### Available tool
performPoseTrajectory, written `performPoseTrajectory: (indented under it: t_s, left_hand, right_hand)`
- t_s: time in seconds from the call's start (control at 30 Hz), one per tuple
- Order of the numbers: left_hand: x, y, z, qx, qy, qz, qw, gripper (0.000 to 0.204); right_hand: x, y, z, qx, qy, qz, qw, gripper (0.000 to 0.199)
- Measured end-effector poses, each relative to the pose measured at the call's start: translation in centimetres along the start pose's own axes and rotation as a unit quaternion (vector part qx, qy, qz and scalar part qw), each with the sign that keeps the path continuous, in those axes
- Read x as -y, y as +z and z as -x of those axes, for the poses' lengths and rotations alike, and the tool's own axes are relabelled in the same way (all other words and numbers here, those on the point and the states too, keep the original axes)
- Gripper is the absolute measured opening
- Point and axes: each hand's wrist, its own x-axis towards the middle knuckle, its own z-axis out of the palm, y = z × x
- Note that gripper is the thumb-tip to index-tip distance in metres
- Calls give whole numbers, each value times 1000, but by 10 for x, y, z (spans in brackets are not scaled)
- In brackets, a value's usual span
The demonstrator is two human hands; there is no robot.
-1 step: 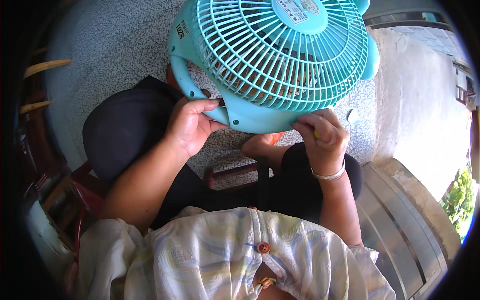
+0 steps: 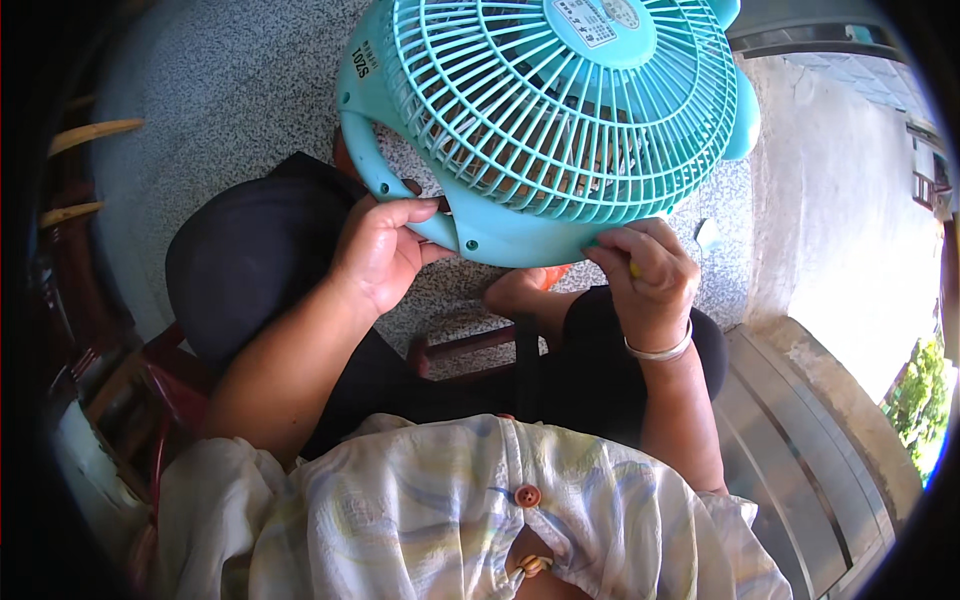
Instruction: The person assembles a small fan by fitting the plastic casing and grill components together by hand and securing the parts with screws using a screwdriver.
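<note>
A turquoise plastic fan (image 2: 530,238) with a round slotted grille fills the top middle, tilted in front of my knees. My left hand (image 2: 385,250) is closed on the curved handle at its near left edge, thumb above and the other fingers partly hidden below. At the near right of the rim, my right hand (image 2: 650,272) has its fingers curled together against the casing. A bit of something yellow (image 2: 634,269) shows between those fingers; most of it is hidden. Screw holes dot the handle and rim.
Dark trousers cover my knees (image 2: 250,260) on both sides below the fan. A bare foot (image 2: 515,292) rests on the speckled floor (image 2: 240,90). To the right lies a small pale flat piece (image 2: 707,234), near a metal panel (image 2: 770,440). Wooden furniture (image 2: 80,215) stands at the left.
</note>
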Motion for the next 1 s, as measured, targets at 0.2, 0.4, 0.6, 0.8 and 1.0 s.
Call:
performPoseTrajectory:
  t_s: [0.2, 0.4, 0.6, 0.8, 1.0]
  left_hand:
    - [-1, -4, 0, 8, -7, -29, 1000, 28]
    - [1, -6, -1, -3, -18, -41, 999, 40]
    - [2, -3, -3, -16, -9, -59, 998, 40]
    - [3, -12, -5, -8, -22, -56, 998, 40]
    - [3, -11, -5, 0, -23, -52, 998, 39]
  right_hand:
    - [20, -38, -2, -72, 39, 8, 997, 21]
    - [48, -119, 0, -121, 34, -367, 921, 33]
    - [55, -89, 13, -185, 49, -362, 913, 19]
    - [52, -68, 17, -186, 1, -331, 925, 18]
    - [47, -64, 13, -159, -22, -295, 942, 19]
